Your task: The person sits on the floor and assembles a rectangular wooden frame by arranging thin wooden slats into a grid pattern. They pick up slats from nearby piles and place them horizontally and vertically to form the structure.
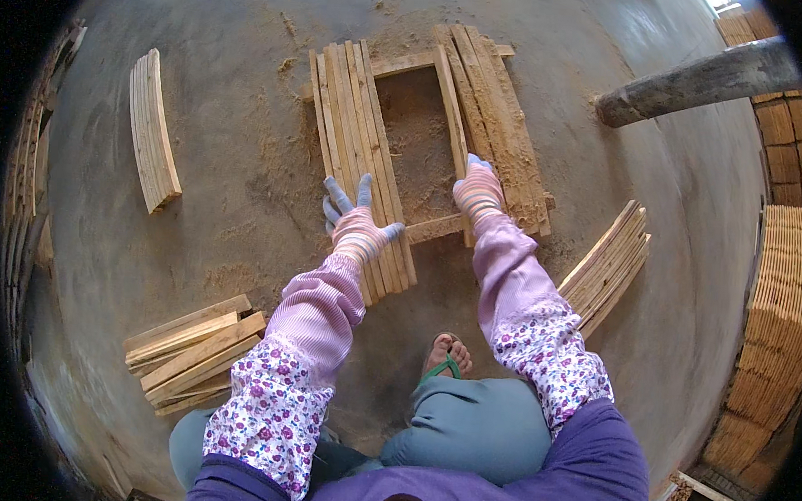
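My left hand (pixel 359 223), in a striped glove with grey fingertips, lies spread across a row of narrow wooden strips (pixel 358 112). The strips lie side by side on two wooden crosspieces (pixel 405 65) on the floor. My right hand (pixel 479 189), gloved alike, is closed around a single wooden strip (pixel 450 103). That strip rests along the inner edge of a second row of wood (pixel 503 120), which has sawdust over it. Between the two rows is a gap with the floor showing.
Wood bundles lie at the far left (pixel 153 133), near left (pixel 196 349) and right (pixel 609 261). A round post (pixel 700 82) rises at the far right. Tall stacks of wood (pixel 777 334) line the right side. Sawdust is scattered on the concrete floor (pixel 232 187). My sandalled foot (pixel 448 357) is close by.
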`<state>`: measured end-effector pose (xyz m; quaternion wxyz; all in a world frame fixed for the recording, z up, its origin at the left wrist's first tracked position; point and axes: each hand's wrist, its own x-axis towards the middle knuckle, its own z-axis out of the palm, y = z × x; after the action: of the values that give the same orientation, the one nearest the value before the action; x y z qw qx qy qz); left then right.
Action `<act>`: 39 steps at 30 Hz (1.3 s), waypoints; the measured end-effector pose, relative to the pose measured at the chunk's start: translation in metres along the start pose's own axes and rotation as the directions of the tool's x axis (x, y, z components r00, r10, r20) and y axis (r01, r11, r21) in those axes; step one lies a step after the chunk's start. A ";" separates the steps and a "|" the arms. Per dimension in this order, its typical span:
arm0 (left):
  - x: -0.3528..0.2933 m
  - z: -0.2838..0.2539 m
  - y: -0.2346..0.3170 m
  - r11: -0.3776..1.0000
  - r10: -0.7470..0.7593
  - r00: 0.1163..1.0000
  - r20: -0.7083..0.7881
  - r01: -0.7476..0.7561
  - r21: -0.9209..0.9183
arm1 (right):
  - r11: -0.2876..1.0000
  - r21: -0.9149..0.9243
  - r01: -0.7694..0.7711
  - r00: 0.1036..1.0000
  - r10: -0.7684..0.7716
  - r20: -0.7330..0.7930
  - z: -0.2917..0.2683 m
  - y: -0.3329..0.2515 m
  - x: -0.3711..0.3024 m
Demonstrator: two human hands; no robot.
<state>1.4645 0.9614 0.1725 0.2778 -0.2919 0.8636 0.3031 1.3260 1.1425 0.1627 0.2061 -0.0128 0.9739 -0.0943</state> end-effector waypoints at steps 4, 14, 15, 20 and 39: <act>-0.002 0.002 0.015 0.999 0.043 0.999 0.021 -0.043 -0.012 | 0.745 0.667 -0.016 0.977 -0.130 0.169 0.006 0.054 0.011; 0.013 -0.004 0.015 0.837 0.200 0.885 -0.421 -0.377 -0.395 | 0.369 0.922 -0.117 0.775 -0.547 0.318 0.007 0.012 -0.084; 0.017 -0.015 0.004 0.790 0.150 0.863 -0.483 -0.398 -0.466 | 0.398 0.897 -0.192 0.709 -0.576 0.407 -0.003 -0.014 -0.103; 0.033 -0.052 0.009 0.438 0.114 0.942 -0.315 -0.332 -0.835 | 0.947 0.092 0.308 0.946 -0.295 -0.134 -0.009 0.046 -0.030; -0.057 -0.222 -0.316 0.988 0.101 0.994 -0.051 -0.094 0.119 | 0.225 0.957 -0.182 0.960 -0.168 0.223 -0.027 0.076 -0.044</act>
<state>1.6478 0.6247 0.2423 0.2544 -0.2410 0.9007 0.2569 1.3563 1.2243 0.1899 0.3042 0.1097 0.6620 -0.6761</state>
